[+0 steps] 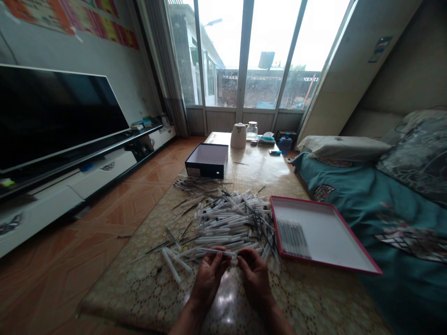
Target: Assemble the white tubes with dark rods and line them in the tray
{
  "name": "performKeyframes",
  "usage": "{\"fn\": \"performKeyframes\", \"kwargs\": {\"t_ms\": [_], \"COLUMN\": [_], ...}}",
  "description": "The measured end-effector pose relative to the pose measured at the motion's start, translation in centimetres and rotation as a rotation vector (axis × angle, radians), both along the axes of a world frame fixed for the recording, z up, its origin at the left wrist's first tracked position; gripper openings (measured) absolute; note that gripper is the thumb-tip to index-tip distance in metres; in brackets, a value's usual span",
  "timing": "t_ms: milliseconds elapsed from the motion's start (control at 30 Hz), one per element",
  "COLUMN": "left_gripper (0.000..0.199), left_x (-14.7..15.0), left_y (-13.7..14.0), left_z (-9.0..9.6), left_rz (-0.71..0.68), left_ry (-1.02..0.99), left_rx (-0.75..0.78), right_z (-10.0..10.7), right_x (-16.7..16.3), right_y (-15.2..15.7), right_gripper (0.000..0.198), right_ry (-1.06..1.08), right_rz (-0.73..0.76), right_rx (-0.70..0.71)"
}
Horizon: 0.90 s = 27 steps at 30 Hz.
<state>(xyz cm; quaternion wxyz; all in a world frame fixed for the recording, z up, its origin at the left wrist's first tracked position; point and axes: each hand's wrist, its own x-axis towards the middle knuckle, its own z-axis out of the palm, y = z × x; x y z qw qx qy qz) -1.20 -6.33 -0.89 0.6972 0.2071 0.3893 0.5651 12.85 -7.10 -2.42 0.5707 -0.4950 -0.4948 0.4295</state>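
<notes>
**While the left hand [210, 267] is gripping it, a slim pale tube [218, 251] is pointing one end at the right hand [253, 270]**

Behind everything, a tall window [265, 46] is letting in daylight. On the right, a teal-covered sofa [342, 184] is flanking a lace-patterned table [146, 293], whose glossy top is catching the glare. On the left, a wide television [56, 116] is hanging dark above a low cabinet [115, 164]. At the table's right side, a shallow red-rimmed lid [335, 232] is lying hollow side up, with a neat row of slim pen-like sticks [294, 238] resting along its left wall. Beside the lid, a loose heap of white pen barrels [213, 231] is spreading across the middle. Beyond the heap, a dark box [206, 171] is standing, and farther off a cream kettle [239, 136] is sitting by a glass jar [252, 132]. Just before the heap's near edge, the left thumb and fingers are holding the tube in a narrow pinch. The right thumb and fingertips are bunching at its right end, perhaps on a small fitting; blur is hiding whether they are gripping anything.
</notes>
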Motion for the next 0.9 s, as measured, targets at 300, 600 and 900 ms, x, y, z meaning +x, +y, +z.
{"fn": "performKeyframes", "kwargs": {"t_ms": [300,600,900], "left_gripper": [0.019,0.023,0.021], "left_x": [0.15,0.61,0.35], "left_y": [0.02,-0.17,-0.13], "left_z": [0.05,0.81,0.53], "left_rz": [-0.002,0.017,0.009], "left_ry": [-0.036,-0.041,-0.04], "left_rx": [0.013,0.032,0.017], "right_z": [0.06,-0.07,0.33], "right_x": [0.02,0.06,-0.28], "right_y": [0.11,-0.02,-0.17], "right_gripper": [0.02,0.032,0.024], "right_ry": [-0.035,-0.233,-0.306], "right_rz": [0.038,0.02,0.058], "right_rx": [0.022,0.014,0.099]}}
